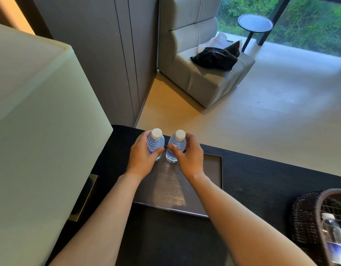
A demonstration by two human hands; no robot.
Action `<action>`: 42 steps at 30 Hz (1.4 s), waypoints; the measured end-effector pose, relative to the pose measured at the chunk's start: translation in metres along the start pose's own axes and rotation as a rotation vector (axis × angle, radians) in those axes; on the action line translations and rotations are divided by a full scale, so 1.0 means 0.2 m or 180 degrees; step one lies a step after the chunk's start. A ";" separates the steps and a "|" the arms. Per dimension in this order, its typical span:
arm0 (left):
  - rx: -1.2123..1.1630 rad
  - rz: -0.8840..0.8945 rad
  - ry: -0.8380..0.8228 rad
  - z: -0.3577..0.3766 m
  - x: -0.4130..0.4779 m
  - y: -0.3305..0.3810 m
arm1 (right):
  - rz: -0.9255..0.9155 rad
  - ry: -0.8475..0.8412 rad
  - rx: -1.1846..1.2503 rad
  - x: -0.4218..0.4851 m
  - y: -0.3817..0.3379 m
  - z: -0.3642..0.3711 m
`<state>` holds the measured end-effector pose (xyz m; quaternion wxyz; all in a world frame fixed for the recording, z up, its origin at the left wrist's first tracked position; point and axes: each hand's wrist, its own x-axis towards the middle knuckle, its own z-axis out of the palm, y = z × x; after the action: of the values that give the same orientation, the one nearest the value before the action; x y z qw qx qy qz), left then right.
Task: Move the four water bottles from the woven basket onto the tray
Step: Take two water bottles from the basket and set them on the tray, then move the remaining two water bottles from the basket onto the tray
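You are at the set-down of the first pair. Your left hand (pixel 142 157) is wrapped around one water bottle (pixel 155 144) and your right hand (pixel 189 157) around a second bottle (pixel 175 147), both upright and side by side at the far end of the tray (pixel 212 169) on the dark table (pixel 261 173). Their bases look to be on the tray surface or just above it — you cannot tell which. Next, I judge, you loosen both grips without tipping them, then reach back to the woven basket (pixel 307 217) at the right edge. That basket is cut off by the frame; at least one bottle in the basket (pixel 333 230) shows through the weave — whether a second lies there is hard to make out. The lampshade (pixel 41 121) hides the table's left end.
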<state>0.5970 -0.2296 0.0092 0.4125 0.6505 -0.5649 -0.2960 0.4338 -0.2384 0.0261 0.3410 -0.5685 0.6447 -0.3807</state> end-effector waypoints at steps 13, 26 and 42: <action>-0.0110 -0.0419 -0.0141 0.02 -0.06 -0.01 | 0.0103 -0.0270 -0.0117 -0.09 0.02 -0.11; 0.0393 -0.0818 -0.0080 0.17 -0.75 0.18 | 0.0617 -0.0110 -0.0403 -0.59 0.32 -0.69; 0.0449 -0.0512 -0.0737 1.29 -1.78 1.06 | 0.0681 -0.0146 -0.0941 -1.16 0.95 -2.26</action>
<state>0.2059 0.0631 0.0404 0.2729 0.6825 -0.5741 -0.3606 -0.0215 0.0511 0.0763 0.3068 -0.5492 0.7425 -0.2303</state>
